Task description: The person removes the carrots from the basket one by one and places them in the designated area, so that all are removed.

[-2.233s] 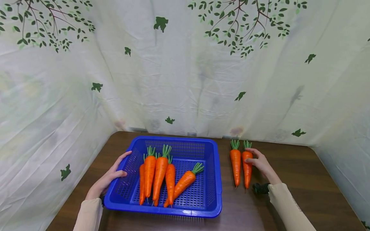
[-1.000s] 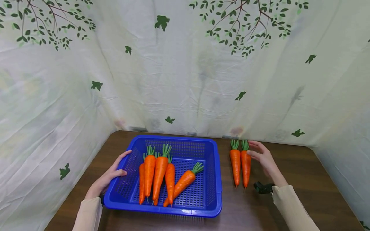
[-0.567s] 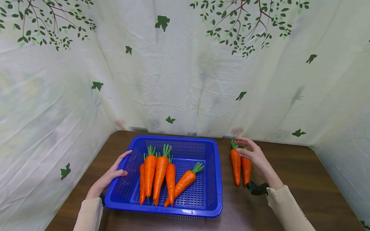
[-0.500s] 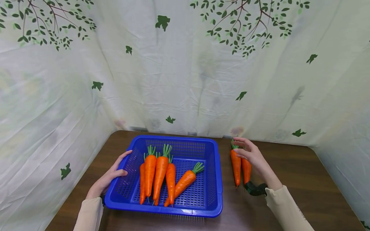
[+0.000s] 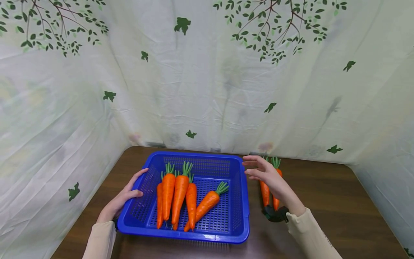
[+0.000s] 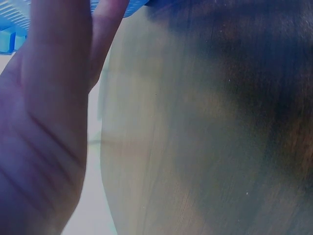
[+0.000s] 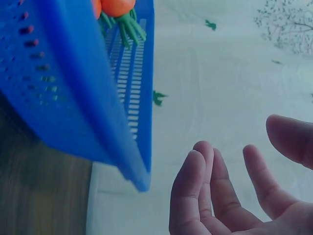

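A blue plastic basket (image 5: 238,216) stands on the table with several orange carrots (image 5: 180,194) inside, one of them (image 5: 207,204) lying slanted apart from the bunch. My left hand (image 5: 120,201) holds the basket's left rim, its thumb over the edge; the left wrist view mostly shows the forearm and palm side (image 6: 54,98). Beside the basket's right rim hovers my right hand (image 5: 266,176), fingers spread and holding nothing. In the right wrist view a gap separates those fingers (image 7: 188,191) from the basket wall (image 7: 73,78). Two carrots, left (image 5: 265,194) and right (image 5: 276,204), lie partly hidden behind the right hand.
The brown wooden table (image 5: 336,201) reaches back to a pale cloth curtain (image 5: 207,90) printed with leaves and branches, which also hangs at both sides. A black wrist strap mount (image 5: 275,214) sits under the right wrist.
My right hand has let go of the right table carrot after shifting it closer to the left one, then moved left across both toward the basket rim. The left hand stays put.
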